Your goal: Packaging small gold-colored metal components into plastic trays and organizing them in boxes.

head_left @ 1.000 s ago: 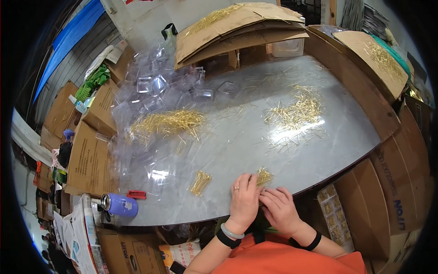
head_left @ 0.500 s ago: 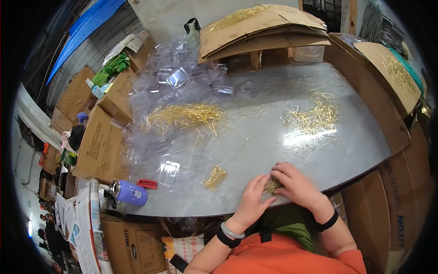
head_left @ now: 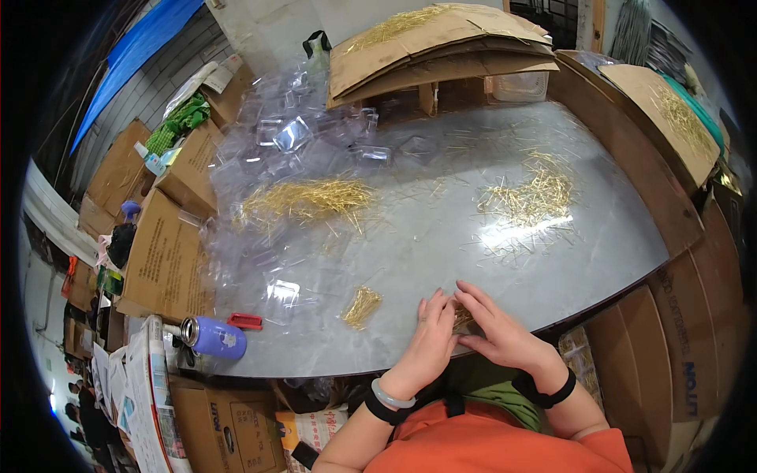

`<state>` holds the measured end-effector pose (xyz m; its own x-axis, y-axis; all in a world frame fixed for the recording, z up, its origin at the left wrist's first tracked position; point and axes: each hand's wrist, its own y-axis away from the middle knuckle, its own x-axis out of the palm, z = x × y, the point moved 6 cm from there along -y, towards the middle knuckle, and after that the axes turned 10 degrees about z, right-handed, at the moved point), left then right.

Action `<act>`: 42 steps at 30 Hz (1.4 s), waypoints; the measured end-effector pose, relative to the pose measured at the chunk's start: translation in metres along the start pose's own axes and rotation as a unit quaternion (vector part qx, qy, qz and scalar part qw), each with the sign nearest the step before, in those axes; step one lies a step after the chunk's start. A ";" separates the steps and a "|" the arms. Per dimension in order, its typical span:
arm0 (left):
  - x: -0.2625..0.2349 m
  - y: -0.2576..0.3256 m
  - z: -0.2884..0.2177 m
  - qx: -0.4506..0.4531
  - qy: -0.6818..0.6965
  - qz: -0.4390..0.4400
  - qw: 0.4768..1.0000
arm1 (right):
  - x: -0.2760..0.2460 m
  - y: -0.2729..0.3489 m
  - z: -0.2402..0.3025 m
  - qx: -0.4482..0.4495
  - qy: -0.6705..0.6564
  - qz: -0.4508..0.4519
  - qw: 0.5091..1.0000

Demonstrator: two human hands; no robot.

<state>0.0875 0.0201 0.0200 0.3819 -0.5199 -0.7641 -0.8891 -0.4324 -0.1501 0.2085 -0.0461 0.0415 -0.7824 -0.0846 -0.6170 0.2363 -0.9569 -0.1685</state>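
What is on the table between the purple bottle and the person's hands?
In the head view, a small bundle of gold pins lies on the grey table between the purple bottle and the left hand. A red thing sits beside the bottle.

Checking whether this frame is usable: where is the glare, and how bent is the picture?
Head view: strong white glare on the grey table beside the right heap of gold pins; fisheye bends the table edge and blackens the corners; both hands look sharp.

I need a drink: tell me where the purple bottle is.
In the head view the purple bottle lies on its side at the table's near left corner, beside a small red object, left of the left hand.
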 end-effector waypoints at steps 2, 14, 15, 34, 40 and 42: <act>-0.002 0.000 -0.001 -0.002 0.015 0.003 1.000 | -0.003 0.000 -0.003 0.005 -0.017 -0.016 1.000; 0.000 0.001 0.000 0.004 -0.008 -0.012 1.000 | 0.012 -0.003 0.000 0.004 0.007 -0.106 0.994; -0.001 0.002 -0.005 0.004 -0.009 -0.016 1.000 | 0.009 -0.005 0.000 0.000 0.004 -0.113 0.994; -0.007 0.001 -0.013 0.061 -0.041 0.029 0.997 | -0.020 0.010 -0.022 -0.004 0.098 -0.136 0.986; 0.003 -0.001 -0.014 0.001 -0.077 -0.009 0.997 | -0.017 0.010 -0.021 -0.006 0.096 -0.165 0.982; 0.004 -0.001 -0.011 0.001 -0.074 -0.017 0.997 | -0.019 0.013 -0.021 0.005 0.095 -0.193 0.977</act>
<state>0.0923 0.0102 0.0245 0.3702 -0.3901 -0.8431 -0.8767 -0.4469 -0.1781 0.2388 -0.0513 0.0352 -0.6913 0.3347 -0.6404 -0.0607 -0.9100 -0.4101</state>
